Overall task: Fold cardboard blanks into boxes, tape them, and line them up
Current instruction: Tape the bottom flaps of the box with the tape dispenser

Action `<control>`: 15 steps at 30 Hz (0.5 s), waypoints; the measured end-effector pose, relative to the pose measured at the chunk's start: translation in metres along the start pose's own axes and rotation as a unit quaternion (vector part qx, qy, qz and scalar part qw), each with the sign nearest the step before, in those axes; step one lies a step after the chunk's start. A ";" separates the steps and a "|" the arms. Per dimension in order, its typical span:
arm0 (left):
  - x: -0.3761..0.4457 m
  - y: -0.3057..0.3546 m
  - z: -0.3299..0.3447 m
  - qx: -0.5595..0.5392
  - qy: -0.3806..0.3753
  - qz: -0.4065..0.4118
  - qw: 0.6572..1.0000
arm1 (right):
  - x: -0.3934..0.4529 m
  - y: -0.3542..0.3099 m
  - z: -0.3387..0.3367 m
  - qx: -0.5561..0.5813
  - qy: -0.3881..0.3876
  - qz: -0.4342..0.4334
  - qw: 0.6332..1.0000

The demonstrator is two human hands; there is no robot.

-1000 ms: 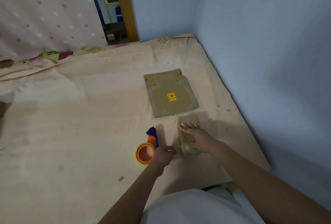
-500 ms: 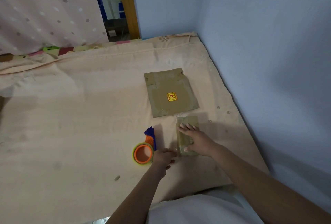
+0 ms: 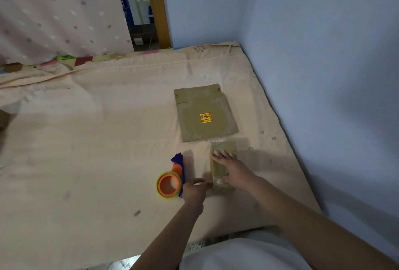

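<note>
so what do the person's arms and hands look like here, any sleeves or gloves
Both forearms are bare up to the bottom edge of the picture, with no sleeves in view. The left hand and right hand wear no gloves, and no rings, watch or bracelets show. Fingernails on the right hand look pale and short.

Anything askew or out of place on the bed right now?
Mostly tidy. A small scrap lies loose on the sheet near the tape dispenser, and the flat cardboard blank sits slightly rotated against the small box.

A home bedroom: a peach cotton bedsheet (image 3: pixel 108 140) covers a mattress in a pale blue-walled corner, a pink spotted curtain (image 3: pixel 54 10) far left.
</note>
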State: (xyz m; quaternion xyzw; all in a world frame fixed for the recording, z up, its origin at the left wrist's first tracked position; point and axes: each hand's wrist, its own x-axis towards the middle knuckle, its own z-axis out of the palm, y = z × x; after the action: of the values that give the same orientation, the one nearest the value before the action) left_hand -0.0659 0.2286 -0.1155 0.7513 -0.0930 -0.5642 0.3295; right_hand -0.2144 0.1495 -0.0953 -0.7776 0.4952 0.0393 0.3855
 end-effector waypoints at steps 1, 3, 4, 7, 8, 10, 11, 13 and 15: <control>0.000 0.001 0.003 0.022 0.014 0.018 0.999 | 0.000 -0.001 -0.001 0.000 -0.003 0.002 1.000; -0.002 0.002 0.009 0.064 0.031 0.054 0.996 | -0.001 -0.003 -0.003 0.001 -0.005 0.005 1.000; -0.004 0.001 0.011 0.078 0.035 0.071 0.994 | -0.002 -0.003 -0.002 0.002 -0.007 0.005 1.000; -0.013 0.003 0.014 0.125 0.047 0.125 0.983 | -0.002 -0.002 -0.002 0.010 -0.010 0.010 1.000; -0.015 0.004 0.014 0.148 0.048 0.137 0.978 | -0.001 -0.001 -0.002 0.011 -0.008 0.008 1.000; -0.017 0.009 0.014 0.198 0.044 0.153 0.967 | -0.002 -0.002 -0.002 0.002 -0.010 0.001 1.000; -0.016 0.012 0.014 0.223 0.045 0.159 0.961 | -0.003 -0.003 -0.003 0.002 -0.015 0.000 1.000; -0.013 0.019 0.014 0.272 0.041 0.170 0.946 | -0.008 -0.007 -0.008 0.040 -0.017 0.002 0.999; -0.012 0.022 0.013 0.297 0.032 0.184 0.936 | -0.015 -0.005 -0.017 0.105 0.042 0.014 0.993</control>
State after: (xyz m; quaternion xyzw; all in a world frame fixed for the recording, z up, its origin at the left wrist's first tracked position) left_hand -0.0768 0.2129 -0.0944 0.8021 -0.3828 -0.4162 0.1920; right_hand -0.2234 0.1513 -0.0736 -0.7265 0.5233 -0.0404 0.4436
